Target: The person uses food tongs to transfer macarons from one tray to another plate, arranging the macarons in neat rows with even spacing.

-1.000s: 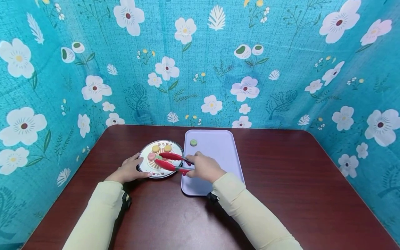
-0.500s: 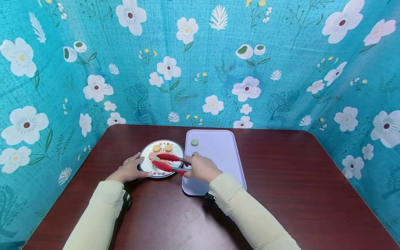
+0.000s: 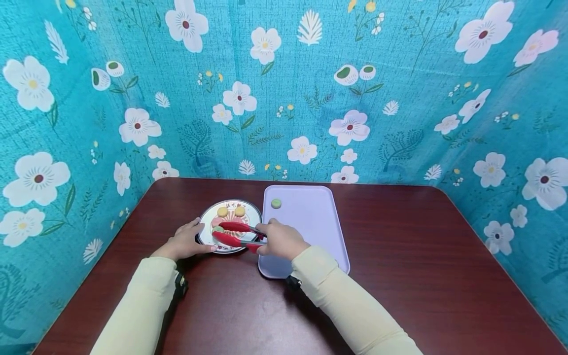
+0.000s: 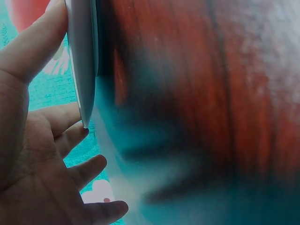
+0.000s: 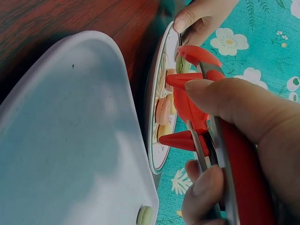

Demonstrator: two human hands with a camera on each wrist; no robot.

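My left hand point(image 3: 182, 241) holds the rim of a round white plate point(image 3: 253, 211) printed with red characters. In the left wrist view, the thumb and fingertips meet the plate's edge point(image 4: 82, 61). My right hand point(image 3: 281, 239) grips red-tipped metal tongs point(image 3: 227, 239), reaching in over the plate from the right. A green macaron point(image 3: 218, 230) lies at the tong tips, on the plate's left side. Pink macarons point(image 3: 216, 222), partly hidden by the tongs, are beside it, with two yellow macarons point(image 3: 223, 211) farther back. The right wrist view shows the tong arms spread around the green macaron point(image 5: 182, 64).
A lilac rectangular tray point(image 3: 306, 217) stands right of the plate, under my right forearm. One green macaron point(image 3: 276, 203) sits in its far left corner. Both rest on a dark red-brown table point(image 3: 399, 256), with a blue floral cloth point(image 3: 284, 98) hanging behind.
My right hand and the tongs have shifted left across the plate. The green macaron at their tips has moved a little left and toward me. My left hand stays at the rim.
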